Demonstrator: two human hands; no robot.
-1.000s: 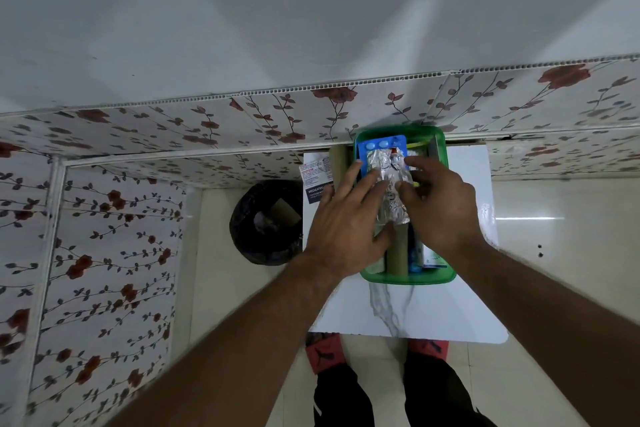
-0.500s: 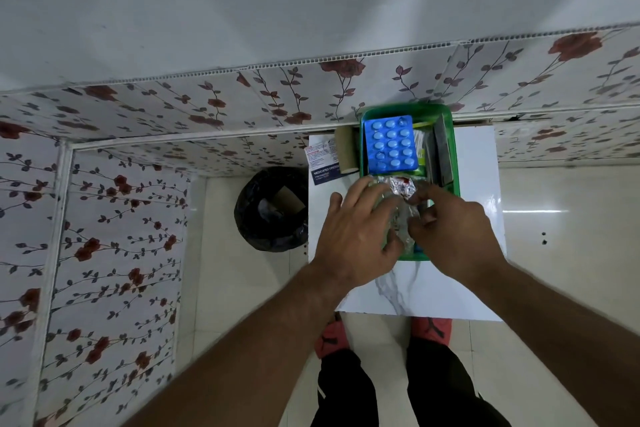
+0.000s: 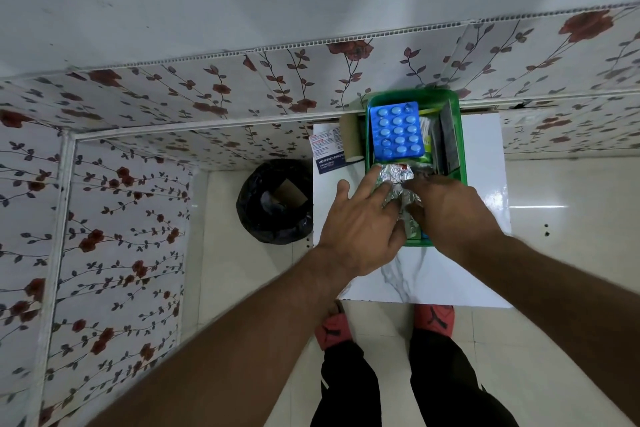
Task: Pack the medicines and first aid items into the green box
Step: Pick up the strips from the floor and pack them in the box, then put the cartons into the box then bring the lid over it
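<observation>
On a glossy white table (image 3: 485, 166) with faint grey marble veining, set against wall panels printed with red roses on dark stems, a first-aid kit is being packed. At far left, on the pale tiled floor, a round bin lined with crinkled black plastic (image 3: 275, 201) is seen. On the table's left edge a flat white-and-navy carton (image 3: 327, 152) is laid, its label reading "MEDICATED DRESSING"; the smaller print cannot be read. Just beside it a brown cardboard roll (image 3: 351, 140) is placed against the outer wall of the green box (image 3: 462, 163), a rectangular plastic tub with rounded corners. Inside, at the far end, a bright blue blister card (image 3: 396, 130) of round tablets is laid flat. At the near end a crumpled silver foil strip (image 3: 394, 180) with a red mark is gripped over the box by the left hand (image 3: 360, 229), fingers spread, and pinched by the right hand (image 3: 450, 211).
</observation>
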